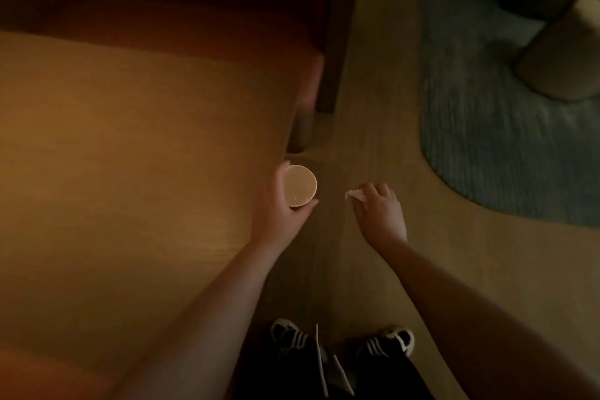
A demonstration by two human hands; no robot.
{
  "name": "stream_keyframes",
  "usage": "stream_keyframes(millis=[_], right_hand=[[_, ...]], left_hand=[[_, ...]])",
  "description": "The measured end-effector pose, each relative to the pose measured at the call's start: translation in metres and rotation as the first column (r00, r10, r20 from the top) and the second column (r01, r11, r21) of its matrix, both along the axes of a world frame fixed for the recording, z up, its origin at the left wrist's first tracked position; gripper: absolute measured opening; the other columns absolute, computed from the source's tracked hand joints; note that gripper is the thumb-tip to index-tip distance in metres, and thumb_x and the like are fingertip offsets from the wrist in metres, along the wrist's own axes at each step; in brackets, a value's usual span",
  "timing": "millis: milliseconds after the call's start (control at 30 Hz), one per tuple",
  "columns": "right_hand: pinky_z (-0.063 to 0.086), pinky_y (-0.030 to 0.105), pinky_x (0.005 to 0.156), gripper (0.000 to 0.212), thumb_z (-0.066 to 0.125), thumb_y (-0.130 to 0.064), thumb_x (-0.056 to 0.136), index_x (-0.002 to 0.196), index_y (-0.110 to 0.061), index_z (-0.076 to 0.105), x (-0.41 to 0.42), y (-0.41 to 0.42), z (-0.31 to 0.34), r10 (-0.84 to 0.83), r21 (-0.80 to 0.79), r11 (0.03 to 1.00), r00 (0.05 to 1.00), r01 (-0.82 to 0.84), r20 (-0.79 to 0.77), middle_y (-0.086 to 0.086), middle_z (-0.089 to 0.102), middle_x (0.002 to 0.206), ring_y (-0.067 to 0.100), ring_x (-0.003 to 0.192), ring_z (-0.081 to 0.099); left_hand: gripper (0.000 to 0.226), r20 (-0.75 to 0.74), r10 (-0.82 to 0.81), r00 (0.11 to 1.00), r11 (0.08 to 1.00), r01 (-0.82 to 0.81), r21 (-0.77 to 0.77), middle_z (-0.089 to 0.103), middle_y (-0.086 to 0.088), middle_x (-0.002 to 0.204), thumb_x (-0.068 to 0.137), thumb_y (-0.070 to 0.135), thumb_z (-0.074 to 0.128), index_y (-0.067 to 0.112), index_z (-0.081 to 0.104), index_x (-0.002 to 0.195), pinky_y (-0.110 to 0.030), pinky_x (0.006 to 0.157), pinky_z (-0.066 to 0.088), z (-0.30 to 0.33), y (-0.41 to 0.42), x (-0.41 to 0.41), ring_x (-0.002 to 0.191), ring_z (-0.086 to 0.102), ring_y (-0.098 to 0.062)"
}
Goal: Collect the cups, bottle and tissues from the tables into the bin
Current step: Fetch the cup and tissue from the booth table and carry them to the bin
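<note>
Just past the desk's (130,140) right edge, the left hand (285,204) held the cup (299,185), its grip curled round the wall. Right of the cup, the right hand (380,214) pinched a crumpled tissue (355,194) above the floor (373,107).

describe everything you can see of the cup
The cup is a small, pale, round cup, paper by the look of it, seen from straight above with its open mouth up. It stands upright, just past the wooden table's right edge. The left hand curls around its side. Any contents are unclear.
</note>
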State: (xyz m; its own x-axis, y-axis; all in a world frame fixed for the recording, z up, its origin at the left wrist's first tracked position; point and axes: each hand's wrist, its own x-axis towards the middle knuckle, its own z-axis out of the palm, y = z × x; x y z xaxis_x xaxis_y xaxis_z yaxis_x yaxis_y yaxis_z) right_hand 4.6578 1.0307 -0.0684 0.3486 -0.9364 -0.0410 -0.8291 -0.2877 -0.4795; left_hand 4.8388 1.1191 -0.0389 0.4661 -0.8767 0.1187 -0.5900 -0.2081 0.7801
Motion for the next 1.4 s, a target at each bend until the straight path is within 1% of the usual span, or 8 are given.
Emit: stream_keyframes(millis=[200,367,467,667,833,1033,1200,1400], right_hand=[[0.047,0.038,0.086,0.025,0.053,-0.029,0.092,0.115,-0.019,0.056,-0.127,-0.021,0.015,-0.257,-0.034,0.965,0.966,0.258,0.033,0.005,0.055,0.109,0.023,0.1,0.052],[0.046,0.037,0.085,0.024,0.052,-0.029,0.092,0.113,-0.019,0.056,-0.264,-0.031,0.024,-0.487,-0.064,0.869,0.871,0.49,0.058,0.004,0.054,0.108,0.021,0.099,0.051],[0.046,0.038,0.084,0.024,0.052,-0.03,0.092,0.111,-0.018,0.057,-0.353,-0.03,0.029,-0.613,-0.071,0.783,0.787,0.617,0.071,0.003,0.054,0.106,0.021,0.098,0.051],[0.043,0.038,0.082,0.024,0.052,-0.03,0.092,0.111,-0.016,0.058,-0.504,-0.009,0.038,-0.801,-0.082,0.591,0.596,0.803,0.056,0.006,0.055,0.105,0.024,0.097,0.051],[0.042,0.037,0.078,0.024,0.053,-0.031,0.091,0.109,-0.016,0.059,-0.586,0.005,0.044,-0.903,-0.069,0.424,0.427,0.903,0.05,0.006,0.054,0.102,0.025,0.093,0.051],[0.035,0.034,0.077,0.024,0.053,-0.031,0.091,0.108,-0.015,0.059,-0.664,-0.017,0.039,-0.958,-0.057,0.282,0.285,0.958,0.043,0.007,0.055,0.101,0.025,0.093,0.049],[0.038,0.037,0.081,0.022,0.053,-0.03,0.09,0.103,-0.013,0.059,-0.728,-0.08,0.025,-0.982,-0.048,0.186,0.187,0.981,0.028,0.01,0.054,0.101,0.028,0.095,0.049],[0.039,0.039,0.085,0.025,0.051,-0.03,0.092,0.109,-0.012,0.057,-0.806,-0.178,0.031,-0.996,-0.025,0.083,0.083,0.996,0.01,0.011,0.054,0.109,0.028,0.1,0.049]], left_hand=[[0.084,0.031,-0.231,0.973,0.973,0.231,0.008,0.044,-0.004,0.137,0.07,0.035,0.082,0.018,0.038,0.139,-0.023,0.092,0.036,0.012,-0.063,-0.109,0.121,0.044,-0.015],[0.087,-0.004,-0.434,0.901,0.901,0.434,-0.014,0.045,-0.007,0.136,0.068,0.03,0.083,0.013,0.037,0.14,-0.017,0.092,0.034,0.01,-0.118,-0.239,0.116,0.04,-0.009],[0.087,0.016,-0.564,0.826,0.826,0.564,-0.007,0.043,-0.005,0.137,0.069,0.035,0.082,0.019,0.035,0.14,-0.027,0.091,0.043,0.006,-0.147,-0.328,0.117,0.043,-0.014],[0.083,0.054,-0.764,0.643,0.643,0.766,-0.013,0.047,-0.005,0.129,0.068,0.037,0.082,0.019,0.039,0.137,-0.025,0.085,0.041,0.009,-0.194,-0.496,0.111,0.048,-0.018],[0.081,0.05,-0.866,0.497,0.496,0.868,-0.033,0.045,-0.007,0.129,0.069,0.035,0.081,0.016,0.039,0.136,-0.025,0.087,0.038,0.016,-0.214,-0.601,0.11,0.045,-0.017],[0.08,0.067,-0.926,0.371,0.369,0.928,-0.04,0.046,-0.007,0.129,0.069,0.035,0.081,0.016,0.041,0.135,-0.025,0.089,0.037,0.015,-0.262,-0.703,0.112,0.046,-0.017],[0.08,0.062,-0.952,0.299,0.296,0.954,-0.054,0.047,-0.007,0.129,0.069,0.033,0.082,0.015,0.042,0.135,-0.024,0.089,0.036,0.0,-0.335,-0.785,0.113,0.046,-0.017],[0.081,0.092,-0.984,0.154,0.154,0.988,-0.012,0.046,-0.004,0.13,0.069,0.035,0.081,0.018,0.04,0.136,-0.023,0.086,0.036,0.006,-0.444,-0.873,0.111,0.045,-0.014]])
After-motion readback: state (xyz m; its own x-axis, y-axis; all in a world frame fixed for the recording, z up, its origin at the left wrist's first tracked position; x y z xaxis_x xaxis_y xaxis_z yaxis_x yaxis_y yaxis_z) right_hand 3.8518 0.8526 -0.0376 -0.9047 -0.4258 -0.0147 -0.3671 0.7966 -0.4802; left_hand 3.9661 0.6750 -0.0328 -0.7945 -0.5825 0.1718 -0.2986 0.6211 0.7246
